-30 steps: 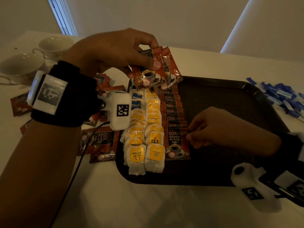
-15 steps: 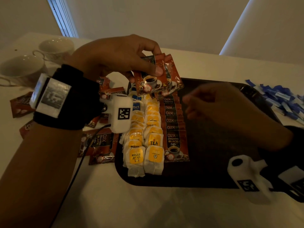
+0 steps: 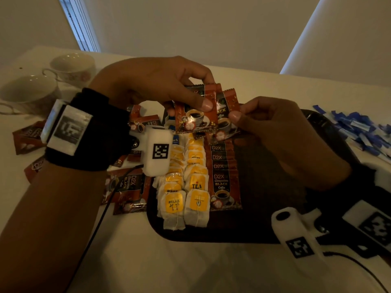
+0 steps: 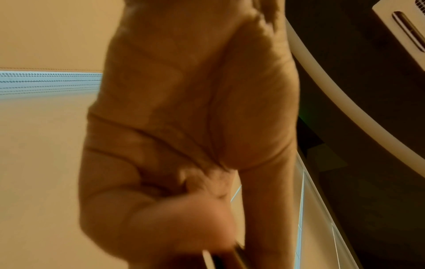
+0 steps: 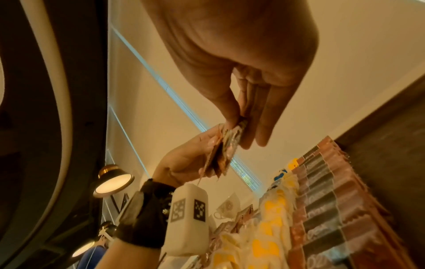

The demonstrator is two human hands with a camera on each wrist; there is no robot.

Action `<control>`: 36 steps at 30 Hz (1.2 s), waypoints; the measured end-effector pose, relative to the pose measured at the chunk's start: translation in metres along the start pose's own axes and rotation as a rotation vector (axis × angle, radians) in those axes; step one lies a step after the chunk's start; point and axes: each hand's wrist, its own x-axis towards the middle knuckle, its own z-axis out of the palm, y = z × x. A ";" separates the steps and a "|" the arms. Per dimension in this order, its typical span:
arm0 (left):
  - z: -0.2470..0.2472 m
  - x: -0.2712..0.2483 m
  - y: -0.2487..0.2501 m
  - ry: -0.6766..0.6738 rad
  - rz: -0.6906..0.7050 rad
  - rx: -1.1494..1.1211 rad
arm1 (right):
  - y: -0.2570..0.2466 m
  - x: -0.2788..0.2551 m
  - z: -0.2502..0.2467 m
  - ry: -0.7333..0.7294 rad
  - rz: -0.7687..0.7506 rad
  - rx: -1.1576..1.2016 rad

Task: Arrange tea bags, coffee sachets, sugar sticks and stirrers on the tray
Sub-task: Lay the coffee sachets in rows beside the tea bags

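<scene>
The right half of the tray (image 3: 264,218) lies bare under my wrist — room there to come down. Left of it, tea bags (image 3: 184,187) and coffee sachets (image 3: 222,178) block the way; blue sticks (image 3: 359,132) crowd the surface beyond the right rim.

- Dim room; plain pale wall (image 3: 190,24) ahead of me.
- Narrow window with blinds (image 3: 79,24), upper left, faint bluish light.
- White surface (image 3: 169,271) under my work.
- Lit dome lamp (image 5: 113,179) in the right wrist view.
</scene>
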 end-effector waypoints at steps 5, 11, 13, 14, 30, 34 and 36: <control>-0.007 -0.001 -0.004 0.037 -0.020 -0.022 | -0.002 -0.007 -0.019 -0.028 0.130 0.083; -0.012 -0.002 -0.006 0.088 -0.052 -0.023 | 0.006 -0.027 -0.037 -0.091 0.274 0.023; -0.013 -0.002 -0.006 0.093 -0.058 -0.013 | 0.011 -0.035 -0.039 -0.177 0.342 -0.070; -0.012 -0.003 -0.006 0.093 -0.061 -0.011 | 0.013 -0.039 -0.039 -0.225 0.381 -0.111; -0.010 -0.001 -0.006 0.099 -0.063 0.007 | 0.027 -0.043 -0.024 -0.487 0.646 -0.300; -0.010 0.000 -0.006 0.096 -0.060 0.008 | 0.029 -0.041 -0.019 -0.509 0.651 -0.328; -0.009 0.000 -0.006 0.094 -0.058 0.002 | 0.028 -0.039 -0.017 -0.514 0.638 -0.331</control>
